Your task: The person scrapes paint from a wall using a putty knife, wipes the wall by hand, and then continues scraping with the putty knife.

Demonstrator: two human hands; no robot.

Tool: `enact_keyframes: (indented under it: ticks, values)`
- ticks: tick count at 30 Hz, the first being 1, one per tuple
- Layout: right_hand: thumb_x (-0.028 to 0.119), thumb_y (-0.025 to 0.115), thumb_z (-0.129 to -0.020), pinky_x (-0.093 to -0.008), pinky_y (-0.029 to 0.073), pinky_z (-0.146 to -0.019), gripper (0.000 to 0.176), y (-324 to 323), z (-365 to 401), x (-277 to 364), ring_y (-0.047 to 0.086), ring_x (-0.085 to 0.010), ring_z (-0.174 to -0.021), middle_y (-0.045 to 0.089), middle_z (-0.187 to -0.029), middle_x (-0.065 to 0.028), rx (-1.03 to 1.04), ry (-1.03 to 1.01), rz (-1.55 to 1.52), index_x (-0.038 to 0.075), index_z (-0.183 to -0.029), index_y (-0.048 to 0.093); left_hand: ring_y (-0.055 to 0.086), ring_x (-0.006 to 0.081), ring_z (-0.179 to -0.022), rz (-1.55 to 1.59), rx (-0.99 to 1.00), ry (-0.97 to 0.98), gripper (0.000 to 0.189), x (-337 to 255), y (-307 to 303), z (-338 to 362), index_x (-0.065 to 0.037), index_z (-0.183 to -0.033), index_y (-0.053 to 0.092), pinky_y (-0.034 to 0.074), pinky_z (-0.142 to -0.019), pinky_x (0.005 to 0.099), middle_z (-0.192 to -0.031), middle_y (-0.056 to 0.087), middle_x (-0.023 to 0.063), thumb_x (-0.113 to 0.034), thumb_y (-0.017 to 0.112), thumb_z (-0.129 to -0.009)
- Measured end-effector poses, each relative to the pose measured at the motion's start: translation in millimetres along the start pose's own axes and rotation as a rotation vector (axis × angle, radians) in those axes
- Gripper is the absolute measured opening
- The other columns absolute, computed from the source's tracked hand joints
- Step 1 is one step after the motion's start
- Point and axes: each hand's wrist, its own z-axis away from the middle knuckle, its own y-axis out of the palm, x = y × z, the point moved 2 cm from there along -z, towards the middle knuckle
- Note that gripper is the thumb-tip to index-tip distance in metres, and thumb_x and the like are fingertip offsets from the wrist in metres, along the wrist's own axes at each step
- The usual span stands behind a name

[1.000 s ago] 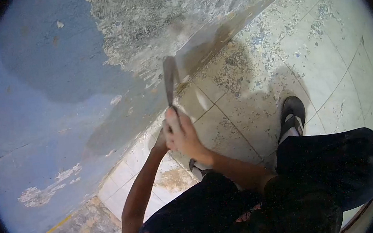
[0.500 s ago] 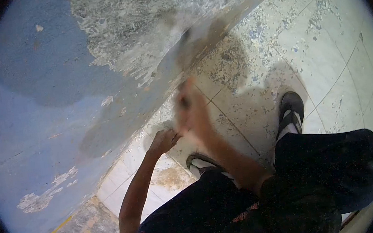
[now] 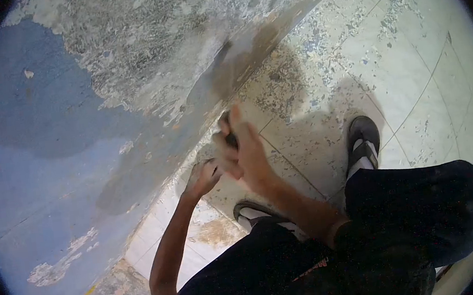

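My right hand (image 3: 241, 150), slightly blurred, is closed around a small dark object (image 3: 231, 140) whose kind I cannot make out. Just left of it and a little lower, my left hand (image 3: 202, 178) has its fingers curled in. Whatever it grips, if anything, is hidden apart from a dark spot by the fingertips. Both hands are close together near the foot of a blue wall (image 3: 51, 171), above the tiled floor. Higher on this wall is a large grey patch (image 3: 141, 48) where the paint is gone.
Paint flakes (image 3: 281, 78) are scattered over the pale floor tiles (image 3: 414, 102) along the wall. My sandalled feet, the left sandal (image 3: 248, 208) and the right sandal (image 3: 364, 129), stand on the floor close below the hands. Shadows fall across wall and floor.
The view has shifted, so the upper wall appears lower and further left. My right hand has moved slightly left and is less blurred; my left hand stays close beside it.
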Motion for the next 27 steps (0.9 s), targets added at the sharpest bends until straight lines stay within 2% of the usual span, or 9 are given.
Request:
enact_keyframes:
  ticks: [2, 3, 4, 8, 11, 12, 20, 24, 27]
  values:
    - [0.049, 0.034, -0.093, -0.0227, 0.023, -0.028, 0.039, -2, -5, -40, 0.024, -0.0074, -0.031, 0.027, -0.049, 0.0042, 0.061, -0.481, 0.468, 0.013, -0.079, 0.038, 0.049, 0.0346, -0.108, 0.122, -0.089, 0.136, 0.039, -1, 5, -2, -0.008, -0.11, 0.057, 0.038, -0.093, 0.04, -0.108, 0.056, 0.019, -0.026, 0.06, -0.076]
    - [0.048, 0.032, -0.093, -0.0226, 0.023, -0.027, 0.039, 22, 18, -25, 0.024, -0.0071, -0.03, 0.028, -0.048, 0.0044, 0.28, -0.01, -0.043, 0.012, -0.079, 0.038, 0.049, 0.033, -0.109, 0.533, -0.177, -0.043, 0.039, -1, 5, -1, -0.008, -0.11, 0.058, 0.038, -0.093, 0.0398, -0.109, 0.057, 0.0188, -0.026, 0.061, -0.076]
    - [0.048, 0.032, -0.093, -0.0226, 0.023, -0.027, 0.039, 17, 15, -19, 0.024, -0.0071, -0.03, 0.028, -0.048, 0.0044, 0.278, -0.008, -0.049, 0.012, -0.079, 0.038, 0.05, 0.0315, -0.11, 0.934, -0.259, -0.229, 0.039, 1, 5, 0, -0.008, -0.11, 0.058, 0.038, -0.093, 0.0396, -0.109, 0.057, 0.0185, -0.026, 0.061, -0.076]
    - [0.048, 0.03, -0.094, -0.0216, 0.02, -0.025, 0.039, 7, 3, 7, 0.022, -0.0059, -0.028, 0.028, -0.047, 0.0042, 0.278, -0.062, -0.077, 0.013, -0.08, 0.038, 0.048, 0.0271, -0.113, 0.02, 0.291, -0.154, 0.05, 28, 9, -7, -0.006, -0.123, 0.048, 0.035, -0.098, 0.0362, -0.123, 0.05, 0.0172, -0.024, 0.06, -0.078]
    - [0.05, 0.03, -0.093, -0.0205, 0.019, -0.026, 0.041, 21, 21, -4, 0.022, -0.0055, -0.029, 0.027, -0.048, 0.0044, 0.178, 0.068, -0.117, 0.011, -0.079, 0.037, 0.047, 0.027, -0.113, 0.405, -0.211, -0.209, 0.051, 11, 13, 14, -0.005, -0.124, 0.045, 0.035, -0.098, 0.0358, -0.123, 0.049, 0.0163, -0.027, 0.058, -0.079]
    - [0.05, 0.031, -0.093, -0.0197, 0.02, -0.026, 0.042, 27, 29, -9, 0.022, -0.0056, -0.029, 0.027, -0.048, 0.0041, 0.251, 0.124, -0.102, 0.01, -0.08, 0.037, 0.048, 0.0272, -0.113, 0.917, -0.45, -0.167, 0.048, -13, 12, 6, -0.004, -0.119, 0.049, 0.036, -0.096, 0.0369, -0.12, 0.052, 0.0156, -0.03, 0.056, -0.08]
    - [0.046, 0.03, -0.095, -0.0195, 0.022, -0.027, 0.04, 21, 20, -13, 0.022, -0.0045, -0.03, 0.028, -0.047, 0.0034, 0.32, 0.0, -0.063, 0.01, -0.078, 0.037, 0.049, 0.0255, -0.111, 0.132, 0.113, -0.032, 0.048, -14, -22, 22, -0.003, -0.118, 0.049, 0.036, -0.095, 0.0355, -0.118, 0.053, 0.0144, -0.029, 0.058, -0.08]
    - [0.047, 0.03, -0.094, -0.0202, 0.022, -0.026, 0.04, 24, 13, -32, 0.023, -0.0053, -0.029, 0.028, -0.047, 0.003, 0.257, -0.16, -0.01, 0.011, -0.077, 0.035, 0.052, 0.0185, -0.102, 0.27, -0.099, 0.084, 0.048, -32, -29, 30, -0.004, -0.115, 0.051, 0.04, -0.089, 0.0306, -0.111, 0.055, 0.0113, -0.033, 0.059, -0.077]
    - [0.046, 0.03, -0.095, -0.0209, 0.023, -0.026, 0.04, 21, 12, -35, 0.024, -0.0058, -0.029, 0.028, -0.048, 0.0028, 0.258, -0.167, -0.022, 0.011, -0.074, 0.033, 0.053, 0.0179, -0.098, 0.45, -0.201, 0.013, 0.058, -55, -60, 22, -0.001, -0.112, 0.051, 0.041, -0.087, 0.0308, -0.107, 0.056, 0.011, -0.052, 0.04, -0.087]
